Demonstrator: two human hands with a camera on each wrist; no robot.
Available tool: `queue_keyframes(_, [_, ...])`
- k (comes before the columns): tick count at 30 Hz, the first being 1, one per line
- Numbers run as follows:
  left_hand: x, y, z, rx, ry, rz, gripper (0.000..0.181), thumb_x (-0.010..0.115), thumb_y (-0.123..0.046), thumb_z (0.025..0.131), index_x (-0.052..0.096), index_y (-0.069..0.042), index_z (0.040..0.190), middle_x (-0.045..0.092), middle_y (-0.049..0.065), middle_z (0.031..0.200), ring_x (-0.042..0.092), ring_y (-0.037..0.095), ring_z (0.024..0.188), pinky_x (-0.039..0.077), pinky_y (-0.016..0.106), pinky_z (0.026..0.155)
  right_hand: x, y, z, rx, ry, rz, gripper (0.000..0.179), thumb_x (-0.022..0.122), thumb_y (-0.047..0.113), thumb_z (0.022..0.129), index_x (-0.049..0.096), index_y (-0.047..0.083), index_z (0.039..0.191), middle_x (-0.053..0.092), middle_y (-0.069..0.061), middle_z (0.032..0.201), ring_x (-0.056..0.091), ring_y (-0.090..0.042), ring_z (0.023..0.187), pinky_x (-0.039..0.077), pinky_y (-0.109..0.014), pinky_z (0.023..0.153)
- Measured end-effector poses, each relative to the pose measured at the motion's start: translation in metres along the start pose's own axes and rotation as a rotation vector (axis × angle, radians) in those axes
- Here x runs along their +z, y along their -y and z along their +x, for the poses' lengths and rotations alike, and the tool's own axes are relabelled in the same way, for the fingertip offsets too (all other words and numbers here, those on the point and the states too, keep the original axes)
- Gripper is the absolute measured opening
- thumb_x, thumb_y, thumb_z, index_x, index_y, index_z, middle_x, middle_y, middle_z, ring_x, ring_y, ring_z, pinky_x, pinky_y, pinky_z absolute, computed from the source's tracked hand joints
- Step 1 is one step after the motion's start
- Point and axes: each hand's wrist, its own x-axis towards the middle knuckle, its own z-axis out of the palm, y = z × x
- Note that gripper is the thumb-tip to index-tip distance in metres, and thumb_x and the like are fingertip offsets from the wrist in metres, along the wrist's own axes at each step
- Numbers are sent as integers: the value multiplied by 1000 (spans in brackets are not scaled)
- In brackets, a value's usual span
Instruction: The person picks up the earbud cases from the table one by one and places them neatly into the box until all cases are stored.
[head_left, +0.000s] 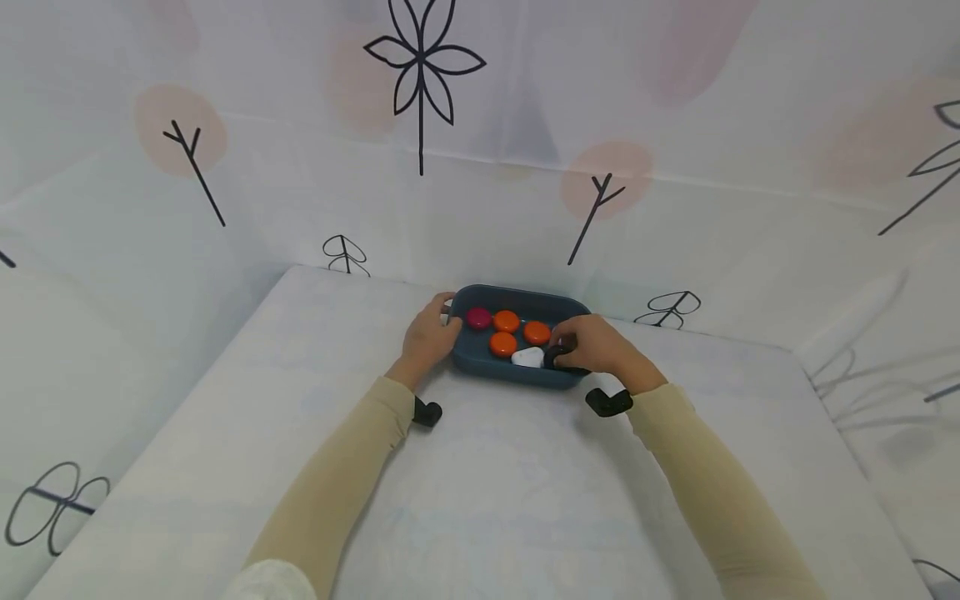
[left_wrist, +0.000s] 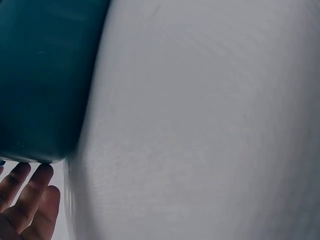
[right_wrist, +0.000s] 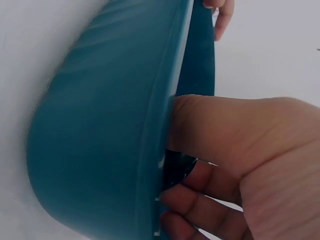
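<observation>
A dark blue-green oblong tub (head_left: 495,372) lies on the white surface in the head view. Inside it sit a crimson round piece (head_left: 478,318), several orange round pieces (head_left: 503,344) and a white piece with rounded corners (head_left: 528,357). My left hand (head_left: 432,335) holds the tub's left end, thumb at the rim; its fingertips touch the outer wall in the left wrist view. At the right end my right hand (head_left: 596,344) reaches over the rim, thumb and fingers around a glossy black piece (right_wrist: 178,167), whose kind I cannot tell. The hand partly hides that piece.
Pale cloth with black plant drawings (head_left: 421,62) hangs as a wall close behind the tub. White cloth covers the tabletop (head_left: 480,500), which reaches toward me between the two beige sleeves (head_left: 341,467). A black wrist band mount (head_left: 609,402) sticks out beneath the right wrist.
</observation>
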Motion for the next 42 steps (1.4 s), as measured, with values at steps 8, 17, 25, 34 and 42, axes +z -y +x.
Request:
queue_keyframes(8, [1, -1, -1, 5, 0, 12, 50, 45, -32, 79, 38, -26, 128, 56, 1, 113, 53, 21, 99, 40, 38, 86, -4, 5, -3, 53, -24, 21, 27, 70, 22, 70, 65, 15, 95, 61, 0, 81, 52, -16, 73, 45, -30, 65])
queue_keyframes(17, [0, -1, -2, -2, 7, -1, 51, 45, -33, 79, 38, -26, 129, 56, 3, 115, 53, 22, 100, 40, 39, 86, -7, 11, -9, 45, -71, 37, 29, 69, 24, 71, 64, 14, 98, 61, -2, 83, 53, -16, 73, 45, -30, 63])
queue_keyframes(25, [0, -3, -3, -10, 10, 18, 51, 45, -32, 80, 36, -26, 130, 54, 2, 116, 52, 22, 101, 40, 39, 87, -6, 15, -13, 15, -130, 29, 26, 68, 25, 72, 63, 15, 96, 57, 1, 76, 50, -15, 69, 42, -27, 59])
queue_keyframes(34, [0, -7, -3, -31, 26, 22, 51, 44, -32, 80, 35, -27, 130, 53, 2, 118, 51, 21, 104, 39, 39, 89, -8, 21, -19, 39, -159, 53, 27, 69, 26, 72, 62, 15, 96, 57, 1, 77, 50, -15, 69, 43, -27, 60])
queue_keyframes(42, [0, -5, -5, -19, 25, 24, 51, 45, -31, 80, 35, -26, 130, 53, 3, 118, 51, 21, 105, 39, 40, 89, -7, 26, -23, 13, -196, 48, 28, 69, 27, 71, 61, 15, 96, 56, 1, 78, 49, -14, 69, 42, -27, 59])
